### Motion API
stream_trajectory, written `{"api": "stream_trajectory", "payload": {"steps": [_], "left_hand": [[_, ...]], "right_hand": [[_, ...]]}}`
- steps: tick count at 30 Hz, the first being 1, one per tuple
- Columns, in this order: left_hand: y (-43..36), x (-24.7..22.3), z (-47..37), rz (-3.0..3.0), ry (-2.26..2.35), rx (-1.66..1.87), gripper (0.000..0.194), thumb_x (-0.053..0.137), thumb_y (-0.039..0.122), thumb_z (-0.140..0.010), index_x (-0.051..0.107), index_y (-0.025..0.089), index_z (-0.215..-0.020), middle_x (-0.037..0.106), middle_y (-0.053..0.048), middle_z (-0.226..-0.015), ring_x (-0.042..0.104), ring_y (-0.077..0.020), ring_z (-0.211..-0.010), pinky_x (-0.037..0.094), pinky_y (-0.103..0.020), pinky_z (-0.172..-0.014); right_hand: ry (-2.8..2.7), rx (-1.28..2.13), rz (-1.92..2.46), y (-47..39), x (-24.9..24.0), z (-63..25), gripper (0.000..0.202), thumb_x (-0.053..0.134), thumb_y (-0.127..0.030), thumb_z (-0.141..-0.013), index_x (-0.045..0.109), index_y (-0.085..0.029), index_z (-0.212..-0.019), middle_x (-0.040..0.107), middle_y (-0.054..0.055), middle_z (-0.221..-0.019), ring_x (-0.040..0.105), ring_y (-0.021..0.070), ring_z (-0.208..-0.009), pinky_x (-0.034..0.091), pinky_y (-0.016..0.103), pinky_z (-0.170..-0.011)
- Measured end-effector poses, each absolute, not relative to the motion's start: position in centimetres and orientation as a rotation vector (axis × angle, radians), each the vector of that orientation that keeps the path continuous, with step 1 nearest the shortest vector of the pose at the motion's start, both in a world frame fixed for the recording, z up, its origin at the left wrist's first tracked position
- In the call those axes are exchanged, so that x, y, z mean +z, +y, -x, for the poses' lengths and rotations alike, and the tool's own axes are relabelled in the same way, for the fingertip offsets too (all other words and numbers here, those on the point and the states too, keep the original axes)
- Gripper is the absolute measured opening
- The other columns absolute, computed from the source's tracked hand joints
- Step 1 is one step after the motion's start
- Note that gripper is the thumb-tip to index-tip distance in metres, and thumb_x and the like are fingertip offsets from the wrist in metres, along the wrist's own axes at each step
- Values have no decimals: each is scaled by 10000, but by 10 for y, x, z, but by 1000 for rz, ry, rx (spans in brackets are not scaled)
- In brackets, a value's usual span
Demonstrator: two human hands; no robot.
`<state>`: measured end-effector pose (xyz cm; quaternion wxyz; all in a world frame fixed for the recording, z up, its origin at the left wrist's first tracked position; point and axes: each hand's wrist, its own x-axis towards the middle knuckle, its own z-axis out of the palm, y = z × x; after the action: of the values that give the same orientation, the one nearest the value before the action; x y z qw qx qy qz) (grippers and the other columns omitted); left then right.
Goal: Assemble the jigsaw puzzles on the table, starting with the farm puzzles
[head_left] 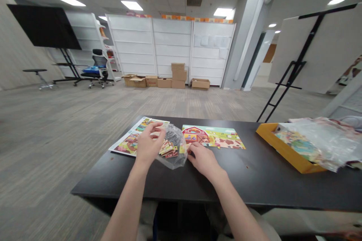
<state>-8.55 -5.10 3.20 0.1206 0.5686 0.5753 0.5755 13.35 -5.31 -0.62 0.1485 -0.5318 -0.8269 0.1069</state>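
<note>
My left hand (151, 141) is raised over the left side of a clear plastic bag (174, 163), fingers curved and apart, with nothing visible between them. Several loose jigsaw puzzle pieces (169, 149) lie in or on the bag. At the bag's right edge, my right hand (202, 158) has thumb and fingers closed around what looks like a small yellowish puzzle piece, mostly hidden. Just beyond it lies a partly joined farm puzzle (219, 135), with a red barn and a spotted pink-and-brown section. A printed picture sheet (127, 146) lies left of the bag, partly behind my left hand.
A yellow box (285, 154) on the right of the black table (226, 186) holds puzzle parts and crumpled plastic wrap (325, 139). Beyond the table are cardboard boxes (178, 75), an office chair (97, 69) and a board on a black stand (294, 69).
</note>
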Motion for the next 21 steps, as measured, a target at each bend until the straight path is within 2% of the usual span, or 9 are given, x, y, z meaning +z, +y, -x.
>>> {"api": "stream_trajectory", "payload": {"steps": [4,6,12,16,18,21], "left_hand": [[-67,43,62,-2183,1614,1704,295,588,249,-888,620,199,-1177,672,-97,-1197,630,-249,-1154,511,-434,-1023],[-74,45,50,-2341,1520,1735,276,575,202,-912,608,209,-1185,660,-97,-1222,609,-244,-1193,479,-441,-1074],[-85,36,17,-2629,1184,1528,229,571,179,-940,613,215,-1162,699,-81,-1163,655,-219,-1099,543,-380,-965],[-85,26,7,-2730,1170,1223,166,560,183,-943,638,202,-1088,721,-70,-1107,660,-230,-1029,546,-395,-910],[-84,21,8,-2741,1248,1058,159,579,187,-932,644,204,-1077,721,-66,-1100,647,-244,-1035,538,-410,-906],[-80,15,13,-2735,1391,905,182,579,216,-947,638,202,-1118,712,-68,-1120,629,-258,-1055,525,-426,-900]], "right_hand": [[-2329,250,1702,-52,-4,-134,165,557,-316,-970,685,-212,-977,681,68,-1112,672,233,-993,482,310,-761],[-2330,255,1664,-51,-3,-137,196,556,-345,-972,683,-222,-1057,673,75,-1158,666,239,-1027,488,314,-786],[-2366,343,1577,-51,-2,-137,299,434,-301,-1008,694,-247,-1144,681,83,-1209,660,228,-1067,490,311,-860],[-2336,340,1563,-51,-1,-141,304,478,-280,-965,678,-253,-1192,696,75,-1232,659,231,-1089,480,307,-861],[-2332,300,1628,-52,2,-147,288,517,-283,-931,690,-248,-1159,712,78,-1182,675,235,-1031,474,306,-807],[-2347,244,1738,-55,6,-162,187,593,-322,-875,715,-235,-986,725,71,-1075,685,236,-934,436,294,-703]]}}
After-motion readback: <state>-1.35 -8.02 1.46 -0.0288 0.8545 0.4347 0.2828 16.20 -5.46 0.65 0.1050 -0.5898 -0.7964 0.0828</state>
